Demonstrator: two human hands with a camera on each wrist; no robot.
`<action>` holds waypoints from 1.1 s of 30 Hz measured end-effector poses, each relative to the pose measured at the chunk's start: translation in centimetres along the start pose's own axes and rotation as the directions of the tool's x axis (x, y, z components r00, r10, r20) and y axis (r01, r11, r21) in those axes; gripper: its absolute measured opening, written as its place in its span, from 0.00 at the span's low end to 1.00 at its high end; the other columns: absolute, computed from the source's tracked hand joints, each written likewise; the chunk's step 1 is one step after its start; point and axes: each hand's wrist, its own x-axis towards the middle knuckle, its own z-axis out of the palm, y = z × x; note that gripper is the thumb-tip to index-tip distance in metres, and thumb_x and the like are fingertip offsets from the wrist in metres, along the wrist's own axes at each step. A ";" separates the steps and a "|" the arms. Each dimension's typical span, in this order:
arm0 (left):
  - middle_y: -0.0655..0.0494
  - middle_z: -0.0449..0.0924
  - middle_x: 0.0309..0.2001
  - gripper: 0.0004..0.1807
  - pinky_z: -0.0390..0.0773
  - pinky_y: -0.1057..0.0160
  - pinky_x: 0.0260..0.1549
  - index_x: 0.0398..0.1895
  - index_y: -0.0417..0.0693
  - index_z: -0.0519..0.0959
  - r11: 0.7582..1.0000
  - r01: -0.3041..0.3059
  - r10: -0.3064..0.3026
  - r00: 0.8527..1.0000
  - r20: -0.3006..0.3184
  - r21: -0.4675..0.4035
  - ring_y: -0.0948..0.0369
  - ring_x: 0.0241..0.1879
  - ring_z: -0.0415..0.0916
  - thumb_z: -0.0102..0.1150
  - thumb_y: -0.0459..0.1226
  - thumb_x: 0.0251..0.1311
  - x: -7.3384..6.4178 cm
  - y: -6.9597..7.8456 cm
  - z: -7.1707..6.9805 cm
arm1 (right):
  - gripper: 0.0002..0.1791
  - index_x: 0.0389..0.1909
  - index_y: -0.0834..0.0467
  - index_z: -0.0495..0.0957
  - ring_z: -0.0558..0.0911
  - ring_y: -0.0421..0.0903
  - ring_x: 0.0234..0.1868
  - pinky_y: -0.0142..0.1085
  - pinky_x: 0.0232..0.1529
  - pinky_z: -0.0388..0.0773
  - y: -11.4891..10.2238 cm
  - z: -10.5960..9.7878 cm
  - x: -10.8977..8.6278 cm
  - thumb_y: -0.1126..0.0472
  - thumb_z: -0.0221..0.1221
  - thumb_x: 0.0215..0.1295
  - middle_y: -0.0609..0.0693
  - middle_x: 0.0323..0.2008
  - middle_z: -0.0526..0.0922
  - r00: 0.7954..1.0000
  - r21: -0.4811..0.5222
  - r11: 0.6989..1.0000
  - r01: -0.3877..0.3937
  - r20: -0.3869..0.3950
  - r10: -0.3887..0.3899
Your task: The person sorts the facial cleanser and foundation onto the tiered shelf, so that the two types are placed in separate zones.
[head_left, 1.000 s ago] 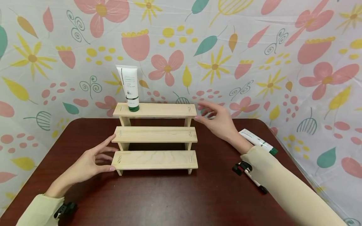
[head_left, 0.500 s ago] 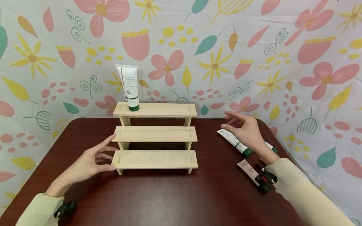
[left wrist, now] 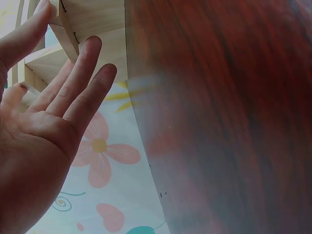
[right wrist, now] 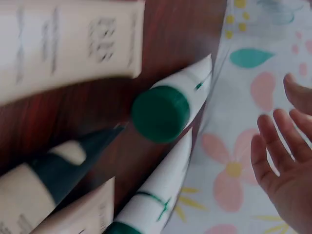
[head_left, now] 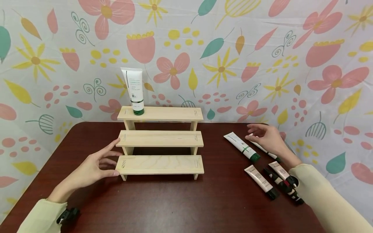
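A three-tier wooden stand (head_left: 163, 139) holds one white tube with a green cap (head_left: 134, 89), upright at the left of its top tier. My left hand (head_left: 84, 171) touches the stand's left side, thumb at the lowest tier and index finger at the middle one. In the left wrist view the other fingers (left wrist: 90, 92) extend loosely beside the stand. My right hand (head_left: 269, 140) hovers over a white tube (head_left: 271, 155) lying at the right, partly covering it. Its fingers (right wrist: 287, 139) are loosely bent around nothing. Another white, green-capped tube (head_left: 239, 144) lies just left of it.
Two beige BB tubes with black caps (head_left: 259, 179) lie nearer the front right, with a dark patterned tube (head_left: 276, 181) between them. A floral cloth (head_left: 186, 64) hangs behind the dark red table (head_left: 163, 207).
My right hand has moved from the stand's top right end, rightward across the table to the lying tubes, uncovering several of them. The left hand keeps its place at the stand.
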 end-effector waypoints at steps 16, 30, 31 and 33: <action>0.40 0.80 0.60 0.60 0.86 0.57 0.47 0.87 0.57 0.51 1.000 0.006 -0.006 1.000 0.003 0.010 0.58 0.47 0.86 0.80 0.32 0.56 0.1 0.2 -0.1 | 0.26 0.67 0.66 0.78 0.87 0.53 0.45 0.37 0.37 0.82 4.7 -0.8 -0.2 0.61 0.69 0.71 0.64 0.50 0.84 0.960 0.062 0.996 -0.065 0.277 0.045; 0.39 0.80 0.60 0.61 0.85 0.58 0.47 0.87 0.57 0.52 1.000 0.015 -0.015 1.000 0.002 0.005 0.57 0.47 0.86 0.81 0.31 0.55 0.0 0.1 0.0 | 0.29 0.68 0.72 0.74 0.87 0.54 0.33 0.44 0.32 0.84 6.0 -0.2 0.6 0.65 0.69 0.70 0.68 0.55 0.81 0.908 0.140 0.985 -0.104 0.416 0.036; 0.39 0.80 0.60 0.61 0.85 0.58 0.47 0.87 0.57 0.52 1.000 0.013 -0.013 1.000 0.002 0.006 0.57 0.47 0.86 0.81 0.31 0.55 0.0 0.1 0.0 | 0.29 0.68 0.72 0.74 0.86 0.55 0.33 0.44 0.32 0.84 6.0 -0.2 0.7 0.65 0.69 0.70 0.68 0.56 0.81 0.905 0.135 0.985 -0.110 0.423 0.043; 0.39 0.80 0.60 0.61 0.85 0.59 0.47 0.87 0.57 0.52 1.000 0.011 -0.011 1.000 0.000 0.005 0.57 0.47 0.86 0.81 0.31 0.55 0.0 0.1 0.0 | 0.29 0.67 0.72 0.74 0.86 0.54 0.33 0.44 0.33 0.84 5.9 -0.2 0.8 0.64 0.69 0.70 0.69 0.57 0.81 0.899 0.126 0.985 -0.121 0.434 0.055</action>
